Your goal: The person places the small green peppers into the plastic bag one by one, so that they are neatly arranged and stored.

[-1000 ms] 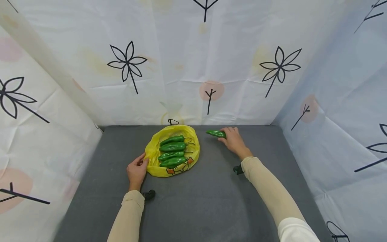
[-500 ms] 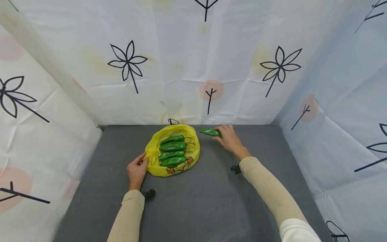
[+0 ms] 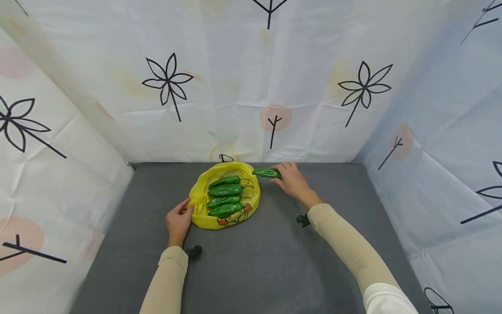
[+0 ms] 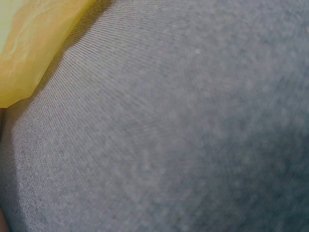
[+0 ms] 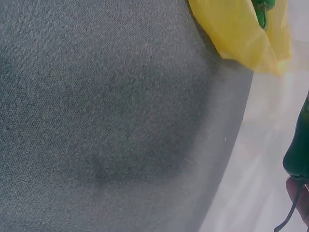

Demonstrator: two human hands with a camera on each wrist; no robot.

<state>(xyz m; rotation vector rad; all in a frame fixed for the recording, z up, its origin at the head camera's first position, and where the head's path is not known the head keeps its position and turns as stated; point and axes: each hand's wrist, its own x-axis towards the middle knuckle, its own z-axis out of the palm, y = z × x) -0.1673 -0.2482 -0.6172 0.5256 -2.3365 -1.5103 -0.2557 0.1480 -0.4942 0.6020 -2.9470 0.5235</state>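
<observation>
A yellow plastic bag (image 3: 199,197) lies on the table with its mouth spread wide. Inside it several green chili peppers (image 3: 225,190) are lined up side by side, stems to the right. My left hand (image 3: 178,221) pinches the bag's left rim between thumb and fingers. At the bag's upper right, my right hand (image 3: 291,179) grips one more green chili pepper (image 3: 267,173) by its stem end, its tip pointing left at the rim. In the right wrist view that pepper (image 5: 298,150) shows at the right edge, with a fingertip by its stem.
The dark grey tabletop (image 3: 251,270) reaches back to a white printed cloth (image 3: 235,78), which also hangs at both sides. A dark wrist camera (image 3: 194,252) sits at the left wrist, another wrist camera (image 3: 303,220) at the right.
My right hand has moved left with the green chili pepper, bringing its tip to the bag's right rim. The left hand and the bag have stayed in place.
</observation>
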